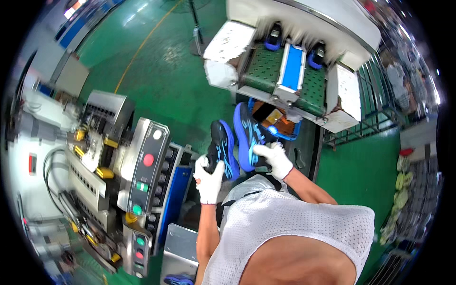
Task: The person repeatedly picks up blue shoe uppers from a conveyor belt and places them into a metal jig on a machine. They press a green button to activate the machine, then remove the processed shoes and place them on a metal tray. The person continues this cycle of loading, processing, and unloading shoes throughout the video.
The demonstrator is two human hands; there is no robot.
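In my white-gloved left hand (208, 182) is a black and blue sneaker (221, 142), toe pointing away from me. The fingers close round its heel end. A second sneaker (247, 135), black with light blue streaks and a violet-blue sole, is gripped near its heel by my right hand (274, 160), also gloved in white. The two shoes are tilted and lie side by side in front of my body, held in the air. Part of each heel is hidden behind the gloves.
Ahead stands a white machine (304, 14) with bristle-like strips over green perforated belts (261, 66), carrying two dark shoes (274, 35). Beneath it sits a blue basket (290, 135). On my left is a machine with a button panel (148, 161). A metal tray (180, 247) holds another shoe (179, 279).
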